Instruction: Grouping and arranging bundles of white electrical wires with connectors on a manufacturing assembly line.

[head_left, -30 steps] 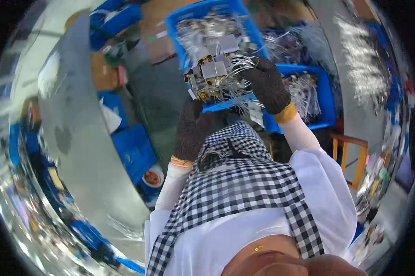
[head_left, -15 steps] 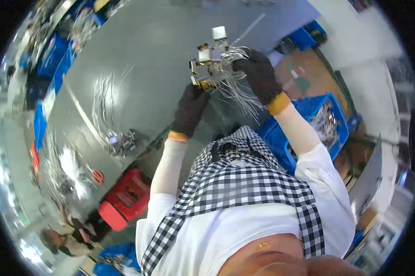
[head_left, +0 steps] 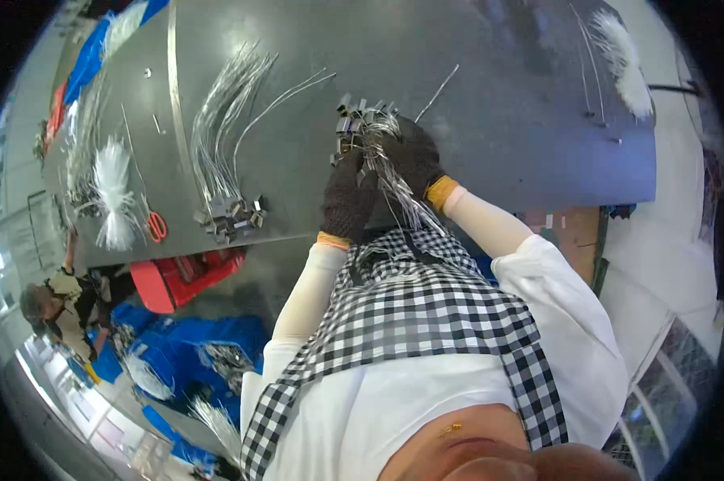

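Worn on the head, looking steeply down past the chin and chest onto the grey surface (head_left: 474, 96) ahead. Single wide fisheye view, upright and unmirrored, left of frame matching the wearer's left. Close to the body: checked apron (head_left: 426, 313) and white sleeves filling the lower half, forearms rising from the bottom edge toward the centre. Hands near mid-frame, at arm's length from the lens, over the near edge of the surface. Straight edges of the surface bowing strongly toward the dark circular rim. Floor, red crate (head_left: 181, 276) and blue bins (head_left: 193, 345) squeezed into the lower left margin, small and distorted. No second view to compare.
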`<state>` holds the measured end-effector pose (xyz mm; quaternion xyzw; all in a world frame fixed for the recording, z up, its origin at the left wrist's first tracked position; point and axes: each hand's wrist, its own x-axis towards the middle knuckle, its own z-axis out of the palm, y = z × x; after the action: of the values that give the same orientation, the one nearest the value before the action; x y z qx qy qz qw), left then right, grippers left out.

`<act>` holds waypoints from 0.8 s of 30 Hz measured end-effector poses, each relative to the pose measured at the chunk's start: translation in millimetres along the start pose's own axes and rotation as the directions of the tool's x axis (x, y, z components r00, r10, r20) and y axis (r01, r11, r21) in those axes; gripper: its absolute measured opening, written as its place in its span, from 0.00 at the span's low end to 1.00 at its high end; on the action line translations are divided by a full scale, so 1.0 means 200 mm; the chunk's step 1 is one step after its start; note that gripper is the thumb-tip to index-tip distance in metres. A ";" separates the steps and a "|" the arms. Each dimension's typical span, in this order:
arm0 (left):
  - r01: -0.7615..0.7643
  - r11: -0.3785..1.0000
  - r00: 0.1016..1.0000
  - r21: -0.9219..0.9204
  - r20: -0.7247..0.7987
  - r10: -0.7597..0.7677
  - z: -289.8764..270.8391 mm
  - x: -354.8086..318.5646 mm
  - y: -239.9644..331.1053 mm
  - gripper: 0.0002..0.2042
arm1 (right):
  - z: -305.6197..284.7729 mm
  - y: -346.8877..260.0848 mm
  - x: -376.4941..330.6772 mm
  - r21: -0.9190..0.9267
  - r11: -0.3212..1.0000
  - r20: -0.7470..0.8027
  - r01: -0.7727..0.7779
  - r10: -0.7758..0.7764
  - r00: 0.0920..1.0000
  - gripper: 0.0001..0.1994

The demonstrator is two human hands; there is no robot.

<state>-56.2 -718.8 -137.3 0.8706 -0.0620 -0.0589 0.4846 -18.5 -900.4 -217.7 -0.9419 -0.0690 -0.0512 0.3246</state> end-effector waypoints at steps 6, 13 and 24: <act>0.079 0.995 0.997 0.063 0.007 -0.080 0.03 0.13 -0.06 0.28 | -0.23 -0.18 0.19 0.386 0.917 0.293 -0.102 -0.017 0.956 0.22; 0.012 0.979 1.000 0.202 -0.012 -0.010 0.00 0.20 -0.04 0.30 | -0.21 -0.15 0.22 0.287 0.951 0.371 0.113 -0.220 0.902 0.28; 0.413 0.906 0.904 -0.095 0.158 -0.396 -0.23 0.16 -0.09 0.21 | -0.30 -0.30 0.19 0.526 0.749 0.409 -0.403 0.193 0.892 0.25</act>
<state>-17.0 -677.0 -129.8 0.8261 0.0917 -0.2208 0.5104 5.0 -886.8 -128.5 -0.7840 0.0186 0.1844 0.5924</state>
